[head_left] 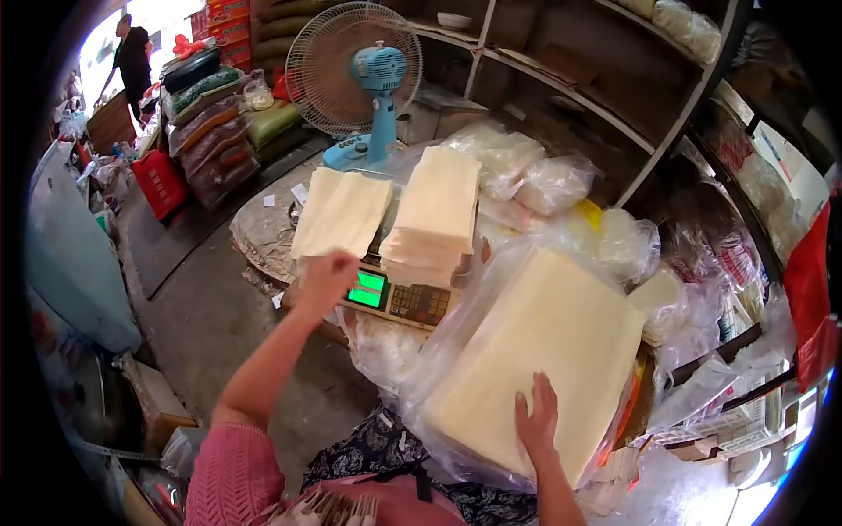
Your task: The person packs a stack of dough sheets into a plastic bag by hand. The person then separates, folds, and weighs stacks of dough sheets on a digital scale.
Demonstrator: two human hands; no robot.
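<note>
My left hand [329, 279] is closed at the near edge of a thin stack of pale sheets [342, 213]; whether it pinches a sheet is too small to tell. Beside it, a thicker stack of folded pale sheets [436, 202] rests on a scale [412, 302] with a lit green display. My right hand [538, 416] lies with fingers spread on a large stack of cream sheets [544, 342], which sits in an open clear plastic bag [465, 320].
A blue fan [379, 70] stands behind the scale. Filled plastic bags [553, 184] lie at the back right, below shelves [570, 83]. A red bag [160, 182] and piled sacks [210, 140] are at the left. A person [133, 61] stands far off.
</note>
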